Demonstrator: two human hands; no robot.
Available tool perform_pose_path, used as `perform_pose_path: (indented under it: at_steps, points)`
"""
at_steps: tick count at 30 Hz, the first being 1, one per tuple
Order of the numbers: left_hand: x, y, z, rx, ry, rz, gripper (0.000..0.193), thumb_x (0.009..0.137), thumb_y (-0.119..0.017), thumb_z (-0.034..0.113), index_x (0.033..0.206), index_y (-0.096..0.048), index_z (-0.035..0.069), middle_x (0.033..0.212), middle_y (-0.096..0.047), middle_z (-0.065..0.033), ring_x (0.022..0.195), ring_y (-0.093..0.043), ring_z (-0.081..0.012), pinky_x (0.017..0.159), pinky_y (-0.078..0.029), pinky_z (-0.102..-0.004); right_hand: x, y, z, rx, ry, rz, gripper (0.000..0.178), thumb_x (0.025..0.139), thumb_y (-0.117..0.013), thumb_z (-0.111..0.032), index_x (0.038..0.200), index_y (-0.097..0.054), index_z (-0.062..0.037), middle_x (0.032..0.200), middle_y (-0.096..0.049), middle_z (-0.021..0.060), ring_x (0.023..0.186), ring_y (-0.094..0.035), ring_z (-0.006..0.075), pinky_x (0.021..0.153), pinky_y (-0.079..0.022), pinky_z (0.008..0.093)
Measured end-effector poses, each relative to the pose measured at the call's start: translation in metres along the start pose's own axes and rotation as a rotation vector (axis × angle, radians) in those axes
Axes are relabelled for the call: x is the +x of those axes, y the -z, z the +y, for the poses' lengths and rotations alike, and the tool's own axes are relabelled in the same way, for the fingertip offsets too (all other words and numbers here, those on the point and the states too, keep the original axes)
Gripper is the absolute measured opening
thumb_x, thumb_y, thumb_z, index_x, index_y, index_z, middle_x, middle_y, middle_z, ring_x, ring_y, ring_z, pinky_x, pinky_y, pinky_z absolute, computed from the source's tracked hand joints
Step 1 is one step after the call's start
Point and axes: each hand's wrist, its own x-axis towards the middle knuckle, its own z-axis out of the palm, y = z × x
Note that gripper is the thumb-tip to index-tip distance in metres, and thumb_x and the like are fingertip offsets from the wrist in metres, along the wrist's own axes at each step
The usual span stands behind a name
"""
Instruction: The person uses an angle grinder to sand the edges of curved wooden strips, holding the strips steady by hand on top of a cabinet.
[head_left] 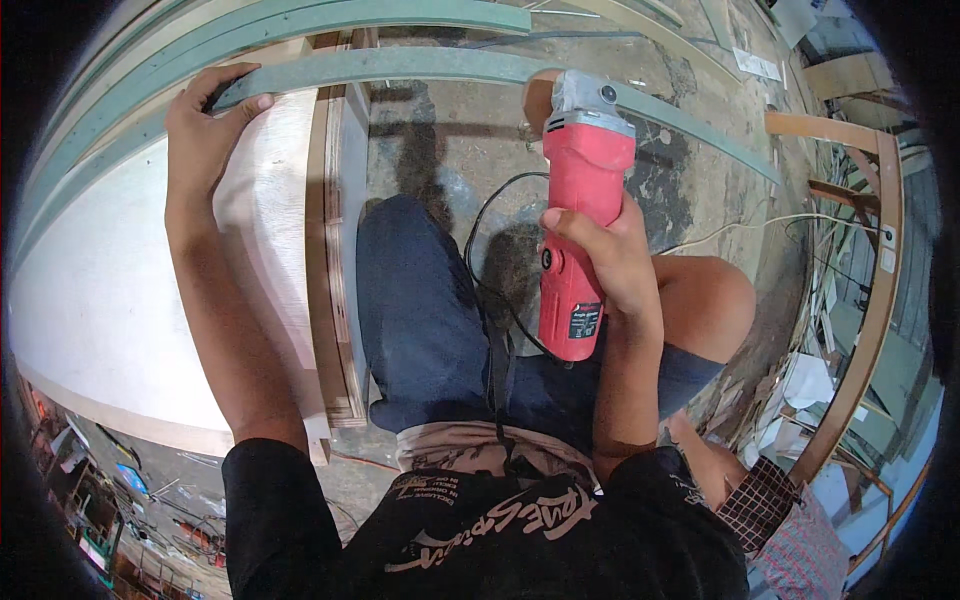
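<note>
Gripping the red angle grinder (580, 225) around its body, the right hand (610, 265) has its fingers fully wrapped, thumb across the casing. The tool's grey head sits beyond the fingertips, against the long green-grey strip (420, 65) arching across the floor. The left hand (205, 125) presses that strip's far end onto the pale plywood panel (130, 280), fingers curled over the strip's edge, thumb on top. A black power cord (490, 260) loops below the right fingers, over the dark-trousered knee (410, 290). Judged from here, the thin strip could spring or chatter under the grinder, and the cord could snag the knee.
</note>
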Motion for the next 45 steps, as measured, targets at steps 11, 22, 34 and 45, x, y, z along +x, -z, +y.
perform_pose_path:
  at_steps: [11,22,34,45]
  points:
    - [0.000,0.001,0.013,-0.046,0.056,-0.027,0.040,0.076,-0.087,0.016,0.113,-0.076,0.006,0.106,-0.075,-0.0097,0.099,-0.069,-0.0217,0.093,-0.052,-0.0351,0.001,-0.013,-0.008,0.046,0.029,-0.066,0.029,0.082,-0.076,-0.008,0.103,-0.058,-0.0015,0.077,-0.064,0.0051,0.057,-0.063,0.0154,0.053,-0.052,0.0310]
    - [0.002,0.003,-0.001,0.003,-0.028,-0.024,0.041,0.074,-0.088,0.018,0.112,-0.077,0.008,0.105,-0.075,-0.0097,0.097,-0.069,-0.0227,0.091,-0.053,-0.0342,-0.001,0.012,0.012,-0.007,0.024,0.068,0.034,0.081,-0.078,-0.010,0.107,-0.058,-0.0016,0.083,-0.064,0.0034,0.069,-0.064,0.0128,0.062,-0.052,0.0294]
    - [0.002,-0.004,0.012,0.116,-0.098,0.010,0.039,0.071,-0.088,0.015,0.107,-0.076,0.008,0.104,-0.075,-0.0088,0.100,-0.069,-0.0257,0.094,-0.049,-0.0377,-0.024,0.052,0.013,0.151,0.057,0.266,0.037,0.082,-0.075,-0.006,0.113,-0.056,-0.0007,0.090,-0.063,0.0052,0.069,-0.064,0.0146,0.065,-0.054,0.0302]
    - [0.001,-0.036,0.046,0.303,-0.336,0.129,0.049,0.080,-0.082,0.038,0.120,-0.071,0.011,0.117,-0.069,-0.0139,0.114,-0.062,-0.0324,0.105,-0.043,-0.0447,-0.024,0.027,0.012,0.119,0.064,0.111,0.038,0.081,-0.077,-0.007,0.112,-0.057,-0.0014,0.084,-0.064,0.0046,0.064,-0.064,0.0141,0.059,-0.053,0.0297]
